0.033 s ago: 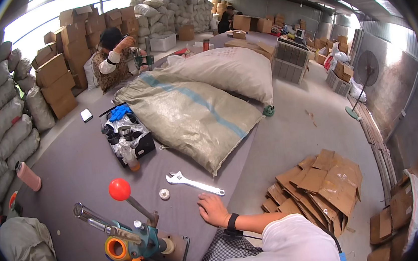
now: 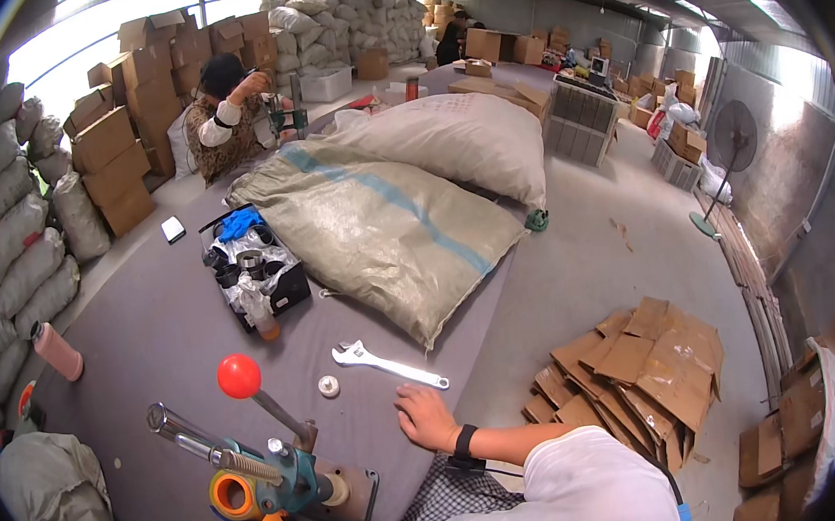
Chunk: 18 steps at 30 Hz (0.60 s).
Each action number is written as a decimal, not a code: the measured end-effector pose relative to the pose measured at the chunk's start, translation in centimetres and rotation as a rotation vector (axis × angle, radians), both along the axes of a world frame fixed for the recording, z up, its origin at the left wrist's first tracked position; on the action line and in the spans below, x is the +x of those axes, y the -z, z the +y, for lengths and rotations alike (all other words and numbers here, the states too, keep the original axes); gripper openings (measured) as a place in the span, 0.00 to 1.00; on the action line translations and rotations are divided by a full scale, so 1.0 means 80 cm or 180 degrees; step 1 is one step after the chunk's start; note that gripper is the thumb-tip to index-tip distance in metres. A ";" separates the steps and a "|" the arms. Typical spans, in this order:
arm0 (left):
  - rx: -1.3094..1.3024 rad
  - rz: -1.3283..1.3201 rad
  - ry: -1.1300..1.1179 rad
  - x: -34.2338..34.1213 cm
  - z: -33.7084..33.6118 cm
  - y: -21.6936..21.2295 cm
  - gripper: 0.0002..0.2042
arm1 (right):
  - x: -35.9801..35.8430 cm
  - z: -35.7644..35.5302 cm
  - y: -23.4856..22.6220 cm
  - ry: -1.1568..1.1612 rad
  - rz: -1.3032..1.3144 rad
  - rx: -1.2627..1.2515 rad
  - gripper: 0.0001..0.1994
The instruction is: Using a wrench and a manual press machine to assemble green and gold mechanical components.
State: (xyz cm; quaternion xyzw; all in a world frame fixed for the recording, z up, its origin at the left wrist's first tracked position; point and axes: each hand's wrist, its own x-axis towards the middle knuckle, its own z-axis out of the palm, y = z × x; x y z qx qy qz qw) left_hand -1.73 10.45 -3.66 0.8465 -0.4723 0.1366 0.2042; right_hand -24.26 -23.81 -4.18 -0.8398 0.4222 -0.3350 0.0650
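Note:
My right hand (image 2: 426, 417) rests on the grey-covered table (image 2: 354, 437) near its edge, palm down, fingers lying loosely with nothing in them. Just beyond the fingertips is a silver adjustable wrench (image 2: 393, 366), apart from the hand. A small round white piece (image 2: 328, 387) sits beside the wrench jaw. To the left of my hand stands a green hand press (image 2: 293, 478) with a red ball (image 2: 239, 376) on its lever. An orange-yellow ring or roll (image 2: 232, 494) is at the press's side. My left hand is out of the picture.
A black tray (image 2: 285, 291) of parts and a large woven sack (image 2: 385, 233) lie farther up the table. At left stands a pink thread cone (image 2: 56, 351). Flattened cardboard (image 2: 639, 370) lies on the floor at right. Another person (image 2: 221, 119) sits across the table.

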 end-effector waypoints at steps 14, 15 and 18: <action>-0.0500 -0.0098 -0.0130 -0.022 -0.013 -0.041 0.06 | -0.001 0.000 0.003 -0.0026 -0.0075 0.0046 0.12; -0.0540 -0.0079 -0.0050 -0.021 -0.014 -0.039 0.06 | -0.001 0.000 0.005 -0.0031 -0.0074 0.0038 0.12; -0.0534 -0.0127 -0.0048 -0.021 -0.012 -0.037 0.06 | -0.002 -0.001 0.007 -0.0033 -0.0076 0.0028 0.12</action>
